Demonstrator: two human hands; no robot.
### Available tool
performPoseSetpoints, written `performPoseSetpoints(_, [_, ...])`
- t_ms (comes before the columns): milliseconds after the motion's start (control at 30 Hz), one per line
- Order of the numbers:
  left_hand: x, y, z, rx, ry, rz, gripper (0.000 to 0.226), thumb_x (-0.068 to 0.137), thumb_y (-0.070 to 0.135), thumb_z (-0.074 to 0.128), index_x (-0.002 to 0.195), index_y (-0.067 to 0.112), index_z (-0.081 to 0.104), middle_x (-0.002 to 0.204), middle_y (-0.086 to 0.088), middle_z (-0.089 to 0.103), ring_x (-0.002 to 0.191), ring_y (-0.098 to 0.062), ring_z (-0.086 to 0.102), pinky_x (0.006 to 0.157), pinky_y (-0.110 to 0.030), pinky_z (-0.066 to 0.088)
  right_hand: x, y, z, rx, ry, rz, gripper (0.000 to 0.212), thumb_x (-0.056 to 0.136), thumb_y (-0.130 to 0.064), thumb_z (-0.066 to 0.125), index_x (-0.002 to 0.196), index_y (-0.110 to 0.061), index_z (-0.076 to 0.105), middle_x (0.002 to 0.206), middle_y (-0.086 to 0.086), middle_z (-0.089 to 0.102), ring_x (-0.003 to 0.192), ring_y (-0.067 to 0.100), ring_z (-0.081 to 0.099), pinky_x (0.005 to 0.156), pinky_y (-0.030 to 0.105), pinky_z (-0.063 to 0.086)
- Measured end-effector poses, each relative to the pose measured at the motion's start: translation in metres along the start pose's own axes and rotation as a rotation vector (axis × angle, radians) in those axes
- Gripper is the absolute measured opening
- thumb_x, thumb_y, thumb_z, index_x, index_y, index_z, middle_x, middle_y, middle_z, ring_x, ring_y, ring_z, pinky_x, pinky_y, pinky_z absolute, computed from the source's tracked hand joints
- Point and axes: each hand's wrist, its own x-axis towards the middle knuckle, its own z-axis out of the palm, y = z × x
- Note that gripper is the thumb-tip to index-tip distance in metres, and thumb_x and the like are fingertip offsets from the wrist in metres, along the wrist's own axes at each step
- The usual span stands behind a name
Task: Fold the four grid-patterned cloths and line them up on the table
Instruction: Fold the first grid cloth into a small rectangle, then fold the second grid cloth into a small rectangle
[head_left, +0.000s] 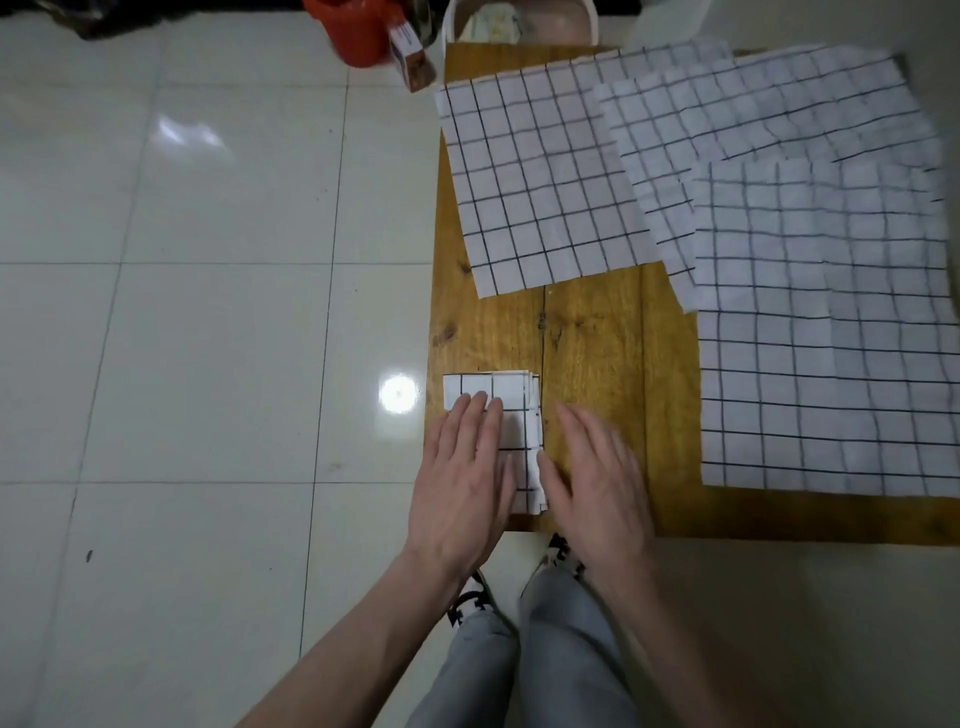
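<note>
A folded white cloth with a black grid (511, 397) lies at the near left corner of the wooden table (587, 353). My left hand (465, 478) rests flat on it with fingers spread and covers its left part. My right hand (592, 467) lies flat on the wood just right of the cloth, its thumb touching the cloth's right edge. Three unfolded grid cloths are spread further back: one at the far left (540, 176), one at the far right (753, 114), and one on the near right (831, 338) that overlaps it.
The table's left and near edges border a glossy tiled floor (208, 312). A red bucket (353, 31), a small carton (413, 57) and a white basin (519, 21) stand beyond the far edge. My legs and shoes (519, 623) are below the near edge.
</note>
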Motion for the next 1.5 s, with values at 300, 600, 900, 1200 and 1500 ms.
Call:
performPoseSetpoints(300, [-0.001,0.071,-0.15,-0.042,0.039,0.055,0.056,0.109,0.042,0.038,0.155,0.01,0.049,0.155,-0.01,0.055,0.149,-0.028,0.044,0.126,-0.046,0.034,-0.039,-0.028,-0.167,-0.127,0.144,-0.015,0.058,0.107,-0.049,0.037,0.156,-0.016,0.04,0.164,0.007,0.039,0.153,0.023,0.035,0.125,0.047,0.03])
performPoseSetpoints(600, [0.004,0.129,-0.271,-0.102,0.212,0.18,0.059,0.109,0.048,0.036,0.151,0.01,0.052,0.146,-0.009,0.061,0.14,-0.028,0.052,0.114,-0.048,0.047,-0.082,-0.052,-0.322,-0.135,0.379,0.137,0.067,0.104,-0.059,0.037,0.156,-0.017,0.042,0.16,0.004,0.046,0.152,0.021,0.035,0.124,0.045,0.029])
performPoseSetpoints(900, [0.031,0.196,-0.301,-0.069,0.307,0.174,0.06,0.108,0.048,0.038,0.15,0.008,0.054,0.148,-0.012,0.06,0.141,-0.029,0.051,0.118,-0.05,0.044,-0.082,0.015,-0.398,-0.196,0.425,0.113,0.073,0.103,-0.064,0.032,0.155,-0.014,0.044,0.158,0.007,0.048,0.15,0.025,0.04,0.125,0.036,0.017])
performPoseSetpoints(1200, [0.072,0.317,-0.272,-0.058,0.29,0.094,0.06,0.109,0.05,0.038,0.152,0.011,0.05,0.148,-0.009,0.059,0.143,-0.026,0.049,0.119,-0.049,0.042,-0.06,0.13,-0.458,-0.183,0.327,0.043,0.074,0.104,-0.067,0.029,0.159,-0.018,0.038,0.163,0.003,0.042,0.153,0.02,0.033,0.128,0.04,0.02])
performPoseSetpoints(1500, [0.107,0.4,-0.242,-0.028,0.262,-0.033,0.058,0.107,0.046,0.04,0.149,0.009,0.055,0.146,-0.009,0.062,0.141,-0.026,0.05,0.121,-0.04,0.032,-0.032,0.22,-0.48,-0.101,0.224,-0.051,0.069,0.105,-0.062,0.031,0.158,-0.018,0.039,0.16,0.001,0.045,0.151,0.015,0.034,0.127,0.033,0.014])
